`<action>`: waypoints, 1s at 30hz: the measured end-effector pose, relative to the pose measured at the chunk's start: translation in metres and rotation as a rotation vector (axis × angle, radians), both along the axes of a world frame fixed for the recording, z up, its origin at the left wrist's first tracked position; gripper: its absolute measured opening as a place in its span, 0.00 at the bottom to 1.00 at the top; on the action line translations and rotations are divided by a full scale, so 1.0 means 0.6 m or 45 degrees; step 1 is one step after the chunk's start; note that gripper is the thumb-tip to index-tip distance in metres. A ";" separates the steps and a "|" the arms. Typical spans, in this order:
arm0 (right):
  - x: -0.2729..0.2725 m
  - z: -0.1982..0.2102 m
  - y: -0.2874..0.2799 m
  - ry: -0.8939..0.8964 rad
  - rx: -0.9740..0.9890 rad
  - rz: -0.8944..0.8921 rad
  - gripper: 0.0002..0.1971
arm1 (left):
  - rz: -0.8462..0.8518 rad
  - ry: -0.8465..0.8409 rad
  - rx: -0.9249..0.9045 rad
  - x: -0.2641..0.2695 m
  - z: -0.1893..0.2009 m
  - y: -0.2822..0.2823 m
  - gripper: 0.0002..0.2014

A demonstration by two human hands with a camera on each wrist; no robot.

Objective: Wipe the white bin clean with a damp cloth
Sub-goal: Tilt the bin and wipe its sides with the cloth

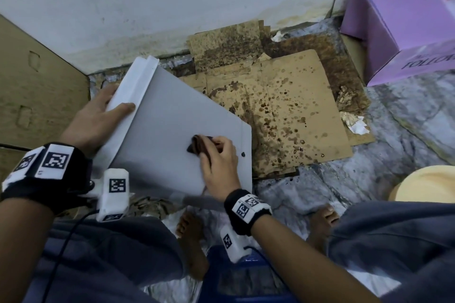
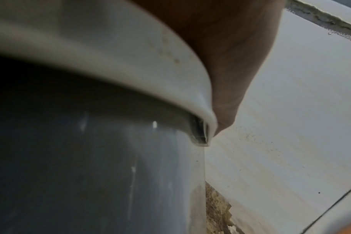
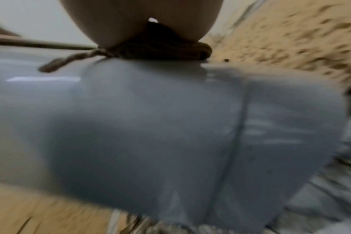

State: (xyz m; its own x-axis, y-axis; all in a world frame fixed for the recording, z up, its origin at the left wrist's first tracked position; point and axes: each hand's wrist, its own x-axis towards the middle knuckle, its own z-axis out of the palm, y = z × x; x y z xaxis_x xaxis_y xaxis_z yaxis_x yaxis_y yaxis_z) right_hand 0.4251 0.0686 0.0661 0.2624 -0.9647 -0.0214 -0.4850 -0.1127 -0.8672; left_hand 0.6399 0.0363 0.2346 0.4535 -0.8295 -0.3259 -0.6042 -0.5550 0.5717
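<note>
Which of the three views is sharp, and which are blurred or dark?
Head view: sharp, evenly lit, wide-angle bending at edges. Left wrist view: white bin close, soft, its lower wall dark. Right wrist view: motion-blurred around the cloth under the right hand.

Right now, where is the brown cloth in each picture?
Head: the cloth is mid-picture, under the right hand, pressed on the bin.
Left wrist: not in it; only the bin's rim and the left hand show.
Right wrist: top middle, bunched under the hand, on the bin.
Shared landmark: the white bin.
</note>
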 end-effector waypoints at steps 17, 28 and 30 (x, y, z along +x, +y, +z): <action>-0.140 -0.133 -0.114 0.046 0.475 -0.146 0.15 | 0.023 0.034 -0.055 -0.001 -0.012 -0.003 0.24; -0.115 -0.138 -0.250 0.132 0.518 -0.268 0.15 | -0.061 -0.106 -0.009 -0.005 -0.009 0.010 0.33; -0.121 -0.119 -0.275 0.046 0.573 -0.432 0.17 | -0.051 -0.128 -0.014 -0.007 -0.008 0.009 0.30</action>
State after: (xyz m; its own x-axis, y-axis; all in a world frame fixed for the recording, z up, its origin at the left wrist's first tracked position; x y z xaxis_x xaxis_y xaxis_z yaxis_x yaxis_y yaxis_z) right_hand 0.3526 -0.0964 -0.0050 -0.0695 -0.8885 -0.4535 -0.4598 0.4320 -0.7759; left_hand 0.6357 0.0415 0.2300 0.4495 -0.8511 -0.2713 -0.6806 -0.5230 0.5131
